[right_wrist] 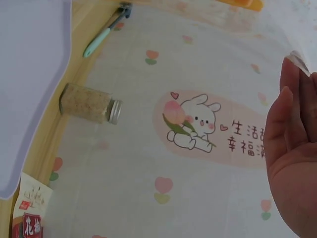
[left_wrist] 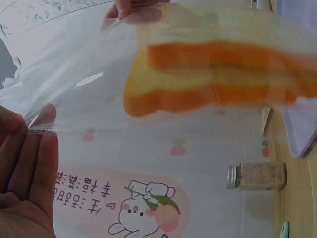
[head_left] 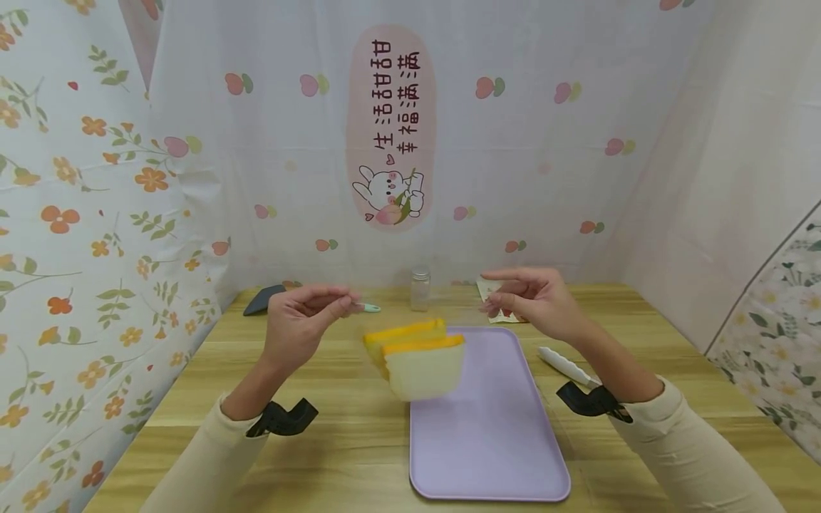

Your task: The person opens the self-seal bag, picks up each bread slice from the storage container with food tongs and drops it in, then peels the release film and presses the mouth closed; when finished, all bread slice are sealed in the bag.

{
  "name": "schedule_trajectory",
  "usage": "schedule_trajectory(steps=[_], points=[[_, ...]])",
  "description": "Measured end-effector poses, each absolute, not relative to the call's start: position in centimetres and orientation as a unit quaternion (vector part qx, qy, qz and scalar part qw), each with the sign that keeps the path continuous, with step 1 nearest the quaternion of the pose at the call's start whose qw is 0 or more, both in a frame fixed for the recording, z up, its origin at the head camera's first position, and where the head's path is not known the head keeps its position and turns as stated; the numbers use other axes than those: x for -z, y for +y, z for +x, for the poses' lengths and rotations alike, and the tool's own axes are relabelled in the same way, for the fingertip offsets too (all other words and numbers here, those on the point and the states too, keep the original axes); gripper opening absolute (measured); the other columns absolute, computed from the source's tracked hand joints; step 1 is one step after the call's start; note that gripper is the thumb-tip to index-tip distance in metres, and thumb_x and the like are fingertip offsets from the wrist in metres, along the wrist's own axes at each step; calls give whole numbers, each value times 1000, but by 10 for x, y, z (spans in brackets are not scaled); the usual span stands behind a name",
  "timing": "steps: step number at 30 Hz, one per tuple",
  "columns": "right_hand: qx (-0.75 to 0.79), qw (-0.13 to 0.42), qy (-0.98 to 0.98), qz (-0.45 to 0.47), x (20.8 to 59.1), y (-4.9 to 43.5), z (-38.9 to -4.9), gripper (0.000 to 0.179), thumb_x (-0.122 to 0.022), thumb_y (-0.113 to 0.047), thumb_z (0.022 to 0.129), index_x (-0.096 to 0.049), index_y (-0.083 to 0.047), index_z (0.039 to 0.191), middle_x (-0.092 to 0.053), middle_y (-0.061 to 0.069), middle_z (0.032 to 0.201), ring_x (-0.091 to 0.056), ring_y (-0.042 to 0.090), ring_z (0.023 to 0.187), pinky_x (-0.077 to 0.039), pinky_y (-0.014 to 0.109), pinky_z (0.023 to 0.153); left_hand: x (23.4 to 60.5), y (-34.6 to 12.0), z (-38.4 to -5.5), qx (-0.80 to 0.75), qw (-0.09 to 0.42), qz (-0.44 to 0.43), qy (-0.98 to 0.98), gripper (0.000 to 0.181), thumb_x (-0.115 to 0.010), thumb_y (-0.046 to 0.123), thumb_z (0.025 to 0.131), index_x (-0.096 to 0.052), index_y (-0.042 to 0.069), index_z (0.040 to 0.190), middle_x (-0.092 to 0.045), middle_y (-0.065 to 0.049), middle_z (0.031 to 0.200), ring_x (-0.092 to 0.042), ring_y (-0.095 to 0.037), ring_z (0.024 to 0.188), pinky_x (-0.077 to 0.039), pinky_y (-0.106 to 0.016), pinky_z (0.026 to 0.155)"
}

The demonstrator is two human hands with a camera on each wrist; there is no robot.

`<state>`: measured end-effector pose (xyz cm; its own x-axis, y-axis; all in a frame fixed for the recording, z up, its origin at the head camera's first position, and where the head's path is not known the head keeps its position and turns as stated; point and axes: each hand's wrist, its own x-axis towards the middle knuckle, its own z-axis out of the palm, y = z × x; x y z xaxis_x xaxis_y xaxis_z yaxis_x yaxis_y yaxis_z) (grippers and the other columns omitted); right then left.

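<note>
A clear plastic bag (left_wrist: 89, 64) hangs between my two hands, with thick bread slices (head_left: 423, 370) inside it. The slices have yellow-orange crusts and look blurred in the head view. My left hand (head_left: 298, 320) pinches one upper corner of the bag between thumb and fingers. On the other side, my right hand (head_left: 535, 299) pinches the film between thumb and fingertips. The bread is above the table, overlapping the left edge of a light purple tray (head_left: 487, 456) in the head view. Most of the bag's outline is too transparent to follow there.
Behind the bag stands a glass jar (head_left: 420, 288) with a metal lid. A mint-handled tool (right_wrist: 99, 42), like a peeler, lies beside it. A printed packet (head_left: 494, 299), a white handle (head_left: 567, 367) and a dark flat object (head_left: 263, 301) are also on the table.
</note>
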<state>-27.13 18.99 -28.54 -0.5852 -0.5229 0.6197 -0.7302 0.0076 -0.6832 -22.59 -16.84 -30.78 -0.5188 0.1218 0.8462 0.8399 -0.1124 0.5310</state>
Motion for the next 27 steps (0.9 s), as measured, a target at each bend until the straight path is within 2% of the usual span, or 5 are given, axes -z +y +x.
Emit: schedule_trajectory(steps=[7,16,22,25,27], points=[[-542,91,-703,452,278,186,-264,35,-61,11,92,-77,-15,108,-74,6,75,-65,11,59,-40,23,41,307,-174,-224,640,261,-433,-579,11,-67,-10,89,-71,-13,99,-76,-8,94,-75,-18,75,-59,-29,68],[-548,112,-704,438,279,189,-263,27,-62,9,93,-74,-6,112,-75,5,79,-58,13,55,-34,29,37,304,-171,-221,655,226,-432,-577,21,-67,-11,88,-75,0,105,-76,-10,92,-75,-20,77,-59,-32,69],[-539,121,-732,398,286,188,-265,24,-62,7,94,-66,6,117,-75,5,80,-64,14,62,-47,25,48,308,-167,-223,654,242,-416,-583,18,-67,-11,88,-75,-4,104,-76,-6,93,-75,-17,74,-59,-28,68],[-536,127,-729,406,289,188,-267,22,-62,10,92,-67,9,114,-75,4,82,-68,13,67,-53,23,57,310,-168,-225,659,232,-412,-586,15,-66,-12,88,-74,-8,101,-76,-6,94,-75,-17,77,-59,-31,69],[-541,133,-714,425,290,190,-268,21,-62,14,91,-69,7,109,-75,4,82,-68,12,68,-52,22,56,311,-169,-226,659,224,-411,-589,16,-65,-13,89,-74,-7,99,-76,-6,94,-75,-17,78,-59,-31,69]])
